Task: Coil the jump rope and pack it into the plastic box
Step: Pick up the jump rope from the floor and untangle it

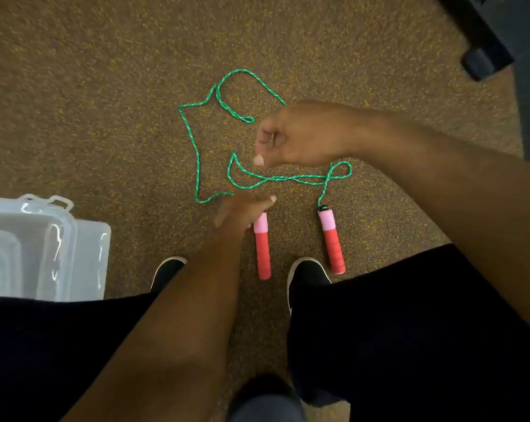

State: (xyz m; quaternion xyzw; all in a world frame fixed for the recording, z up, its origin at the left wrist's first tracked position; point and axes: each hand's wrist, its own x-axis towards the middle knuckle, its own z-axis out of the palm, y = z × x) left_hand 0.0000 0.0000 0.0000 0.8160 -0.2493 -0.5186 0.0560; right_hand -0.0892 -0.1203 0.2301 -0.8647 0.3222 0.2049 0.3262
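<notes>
A braided green cord (196, 147) lies on rough speckled carpet (105, 102), beside ribbed matt foam handles (263, 245) and a glossy translucent plastic box (84, 254).

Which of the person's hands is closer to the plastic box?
Left. The left hand is on a rope handle, right of the box. The right hand hovers farther right, above the rope.

Box (44, 251) left; rope (196, 147) seemingly beyond handles (263, 248).

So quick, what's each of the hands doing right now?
Left hand: reaching onto the top of one red-pink handle; grip unclear.
Right hand: loosely curled above the green rope, holding nothing visible.
</notes>
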